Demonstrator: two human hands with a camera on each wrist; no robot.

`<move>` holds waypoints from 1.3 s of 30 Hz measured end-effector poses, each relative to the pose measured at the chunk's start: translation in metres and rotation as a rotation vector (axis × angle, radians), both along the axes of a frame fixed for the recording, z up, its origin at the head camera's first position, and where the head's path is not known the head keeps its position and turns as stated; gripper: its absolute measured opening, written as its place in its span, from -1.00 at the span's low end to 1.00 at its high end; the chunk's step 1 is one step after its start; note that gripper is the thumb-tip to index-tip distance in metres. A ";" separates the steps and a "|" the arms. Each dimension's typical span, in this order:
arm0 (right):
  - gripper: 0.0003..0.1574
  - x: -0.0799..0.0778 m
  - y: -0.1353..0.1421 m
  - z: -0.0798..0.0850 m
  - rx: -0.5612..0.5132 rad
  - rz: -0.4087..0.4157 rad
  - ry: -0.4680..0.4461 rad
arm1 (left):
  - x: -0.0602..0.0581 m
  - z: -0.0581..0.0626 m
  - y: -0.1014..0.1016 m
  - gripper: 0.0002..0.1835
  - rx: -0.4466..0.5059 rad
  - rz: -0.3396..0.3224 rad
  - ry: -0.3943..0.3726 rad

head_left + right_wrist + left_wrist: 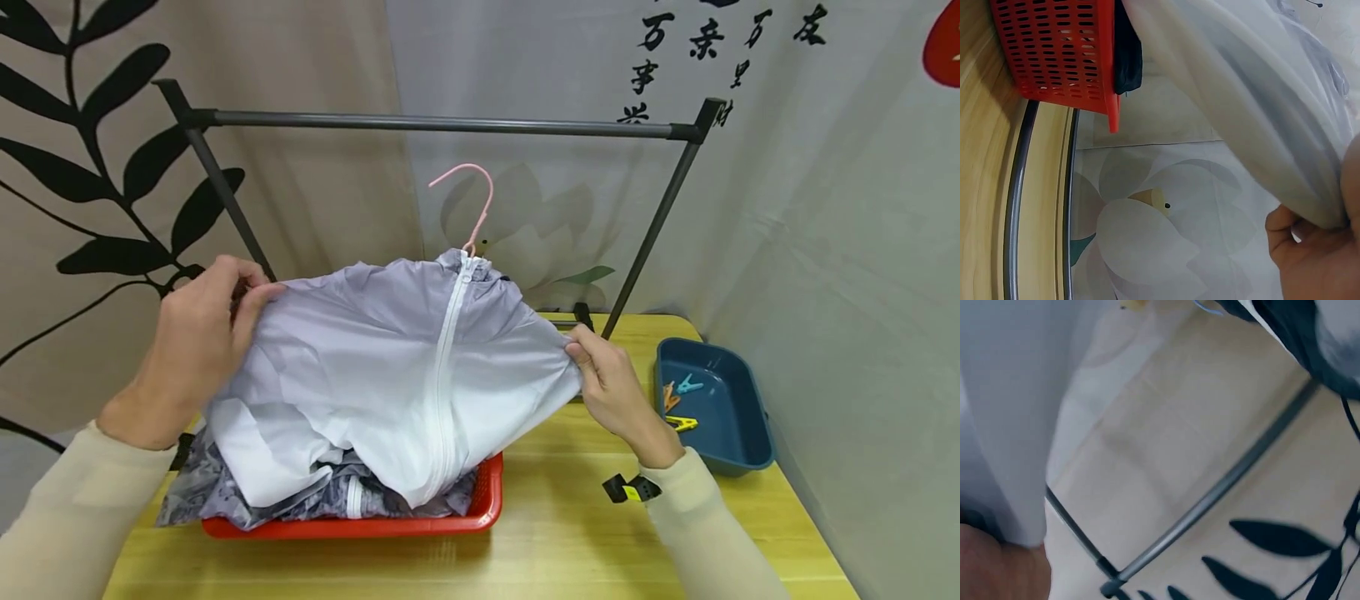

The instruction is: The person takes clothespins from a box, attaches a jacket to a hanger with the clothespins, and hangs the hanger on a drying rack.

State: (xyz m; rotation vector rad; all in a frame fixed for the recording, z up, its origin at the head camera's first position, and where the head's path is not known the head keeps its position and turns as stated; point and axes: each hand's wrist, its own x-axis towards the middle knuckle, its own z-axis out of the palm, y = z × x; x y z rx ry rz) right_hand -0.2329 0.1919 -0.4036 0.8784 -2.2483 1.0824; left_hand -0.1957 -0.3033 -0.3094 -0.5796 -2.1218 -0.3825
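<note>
Black leaves [60, 171] mark beige cloth [330, 200]; black characters [707, 39] mark grey cloth [832, 225]; the table [562, 517] is yellow.

Clock face centred on jacket [390, 358], head view. Jacket held between left hand [206, 329], at 9, and right hand [618, 396], at 3. Hanger [491, 196] seated in jacket's neck, at 1. Rack [442, 122] placed behind, top bar at 12; backdrop [300, 67] hung behind rack. Basket [490, 496] set on table [570, 517] at 6, partly covered by jacket; patterned clothes [198, 487] laid in it, draped out at its 9. Bin [727, 417] placed on table beyond right hand, at 3; clothespins [682, 423] contained toward bin's 9.
</note>
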 end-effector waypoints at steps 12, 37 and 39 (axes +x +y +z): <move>-0.59 -0.001 0.003 -0.004 -0.033 0.058 0.062 | 0.005 0.002 -0.005 -0.66 0.233 -0.038 -0.382; -0.68 0.008 0.013 0.005 -0.025 0.075 0.034 | 0.007 0.000 0.016 -0.42 -0.164 -0.283 -0.048; -0.64 0.008 0.017 0.007 -0.009 0.063 0.015 | 0.007 0.000 0.015 -0.43 -0.173 -0.285 -0.036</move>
